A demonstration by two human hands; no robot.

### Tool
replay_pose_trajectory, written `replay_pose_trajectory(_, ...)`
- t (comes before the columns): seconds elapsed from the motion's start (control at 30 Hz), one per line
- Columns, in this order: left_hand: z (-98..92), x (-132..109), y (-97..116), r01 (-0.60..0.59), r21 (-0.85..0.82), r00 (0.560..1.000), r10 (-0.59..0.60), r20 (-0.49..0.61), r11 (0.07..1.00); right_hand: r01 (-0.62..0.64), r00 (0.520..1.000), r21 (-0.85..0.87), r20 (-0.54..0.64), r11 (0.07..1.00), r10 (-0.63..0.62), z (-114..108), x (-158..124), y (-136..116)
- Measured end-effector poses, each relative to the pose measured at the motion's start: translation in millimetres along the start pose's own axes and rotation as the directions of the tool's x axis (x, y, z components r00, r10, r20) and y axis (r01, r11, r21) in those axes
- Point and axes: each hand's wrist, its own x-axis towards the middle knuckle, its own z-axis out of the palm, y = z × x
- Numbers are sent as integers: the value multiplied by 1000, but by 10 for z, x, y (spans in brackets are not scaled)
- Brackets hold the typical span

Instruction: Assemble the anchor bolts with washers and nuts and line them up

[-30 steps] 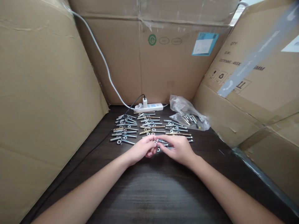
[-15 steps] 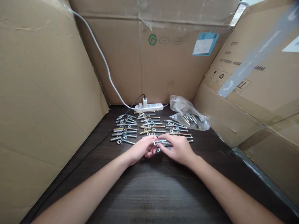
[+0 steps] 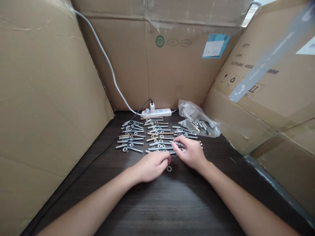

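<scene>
My left hand [image 3: 154, 165] is palm down at the near edge of the middle group of hardware, its fingers curled together. Whatever they may grip is hidden under them. A flat washer [image 3: 169, 168] lies on the table just beside its fingertips. To the right, my right hand [image 3: 190, 152] has its thumb and fingers closed around a slim metal bolt [image 3: 180, 144], mostly covered by the fingers. Close to both hands lie silver bolts [image 3: 158, 149], metal sleeves [image 3: 154, 144] and small nuts or washers [image 3: 163, 146].
Several more sets of bolts [image 3: 136, 143] and sleeves lie in rows to the left. Behind them is a white power strip [image 3: 159, 113] with a black cable [image 3: 98, 157]. A plastic bag [image 3: 197, 114] holds metal parts. Cardboard boxes [image 3: 123, 65] enclose the table [image 3: 157, 203].
My hands have drawn apart. The left has turned palm down and come nearer; the ring at its fingertips no longer shows there. The right has shifted slightly right, a bolt showing in its fingers.
</scene>
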Motion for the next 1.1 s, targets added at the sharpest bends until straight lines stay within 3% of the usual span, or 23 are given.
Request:
replay_pose_trajectory(0.1,47,-58,61,-114,260,987,80,136,959,-6,1000,14,11,1000,6,0,-2,0)
replay_pose_trajectory(0.27,78,-65,70,-149,422,981,79,178,894,11,999,16,36,1000,-11,8,-11,-24)
replay_pose_trajectory(0.7,87,-63,45,-198,467,977,135,166,861,17,998,70,51,997,-21,12,-18,-37)
replay_pose_trajectory(0.93,44,-58,15,-151,500,988,112,108,852,16,998,74,64,997,-21,16,-26,-25)
replay_pose_trajectory(1.1,10,-58,21,-185,502,980,123,154,845,18,997,77,77,997,-24,13,-22,-24)
